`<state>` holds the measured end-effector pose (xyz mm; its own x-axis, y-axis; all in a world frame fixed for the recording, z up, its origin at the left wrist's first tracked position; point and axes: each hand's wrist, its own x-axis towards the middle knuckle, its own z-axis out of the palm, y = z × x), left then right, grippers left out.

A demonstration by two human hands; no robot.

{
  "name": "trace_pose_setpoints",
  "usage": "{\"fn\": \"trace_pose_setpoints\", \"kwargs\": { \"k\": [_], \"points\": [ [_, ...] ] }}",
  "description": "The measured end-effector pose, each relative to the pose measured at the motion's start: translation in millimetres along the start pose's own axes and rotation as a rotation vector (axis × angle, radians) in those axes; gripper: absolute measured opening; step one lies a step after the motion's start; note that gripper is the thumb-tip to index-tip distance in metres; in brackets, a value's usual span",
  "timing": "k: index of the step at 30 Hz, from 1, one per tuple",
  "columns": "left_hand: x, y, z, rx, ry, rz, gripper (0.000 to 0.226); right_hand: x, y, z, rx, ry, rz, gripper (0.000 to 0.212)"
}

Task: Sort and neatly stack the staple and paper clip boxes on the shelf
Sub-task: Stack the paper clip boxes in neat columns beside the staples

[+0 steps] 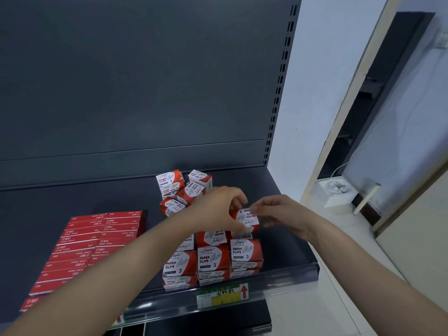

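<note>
A yellow-green price label (224,297) sits on the near front rail of the dark shelf (101,202). Just behind the rail, on the right, paper clip boxes stand stacked in 3 columns (213,260), printed faces toward the camera. To their left, flat red staple boxes (89,243) lie in 2 tidy rows running from near to far. Above the far right column, both hands meet on 1 paper clip box (245,219), its print upside down. The left hand (218,208) curls around its left side, thumb and fingers closed on it. The right hand (278,218) pinches its right top edge with narrow fingertips. Whether the box touches the stack beneath, I cannot tell. Farther back, a loose heap of paper clip boxes (183,187) lies tilted at mixed angles near the rear panel.
</note>
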<state>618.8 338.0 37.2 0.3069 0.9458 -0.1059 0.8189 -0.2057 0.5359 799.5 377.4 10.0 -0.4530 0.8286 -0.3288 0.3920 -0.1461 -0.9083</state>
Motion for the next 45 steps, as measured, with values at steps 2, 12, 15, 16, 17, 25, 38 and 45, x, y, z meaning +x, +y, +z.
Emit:
{"fn": "trace_pose_setpoints", "kwargs": {
  "k": [2,12,15,16,17,25,38,45],
  "points": [
    [0.1,-4.0,4.4,0.033,-0.075,0.001,0.050,-0.2,7.7,5.5,-0.052,-0.015,0.019,0.009],
    [-6.7,-22.3,1.3,0.057,-0.125,-0.009,0.037,6.3,-1.8,9.8,-0.332,-0.109,-0.054,0.016],
    [-10.5,-33.7,-28.7,-0.058,0.256,-0.046,0.029,21.3,-21.8,10.9,-0.502,0.051,-0.219,0.017],
    [-11.9,-40.2,-41.5,-0.062,0.396,-0.070,0.025,27.7,-30.7,13.4,-0.568,0.084,-0.270,0.018],
    [-13.0,-48.1,-53.9,-0.042,0.497,-0.111,0.026,34.6,-39.4,17.6,-0.651,0.095,-0.324,0.021],
    [-3.8,-109.7,-74.2,0.229,0.249,-0.320,0.069,91.3,-80.0,73.0,-1.232,-0.060,-0.610,0.035],
    [-28.4,-112.3,-77.9,0.106,0.394,-0.238,0.037,95.5,-81.8,70.0,-1.276,-0.088,-0.651,0.051],
    [-56.1,-95.4,-75.6,0.132,0.105,-0.293,0.041,70.8,-71.4,55.0,-1.023,-0.254,-0.342,0.045]
  ]
}}
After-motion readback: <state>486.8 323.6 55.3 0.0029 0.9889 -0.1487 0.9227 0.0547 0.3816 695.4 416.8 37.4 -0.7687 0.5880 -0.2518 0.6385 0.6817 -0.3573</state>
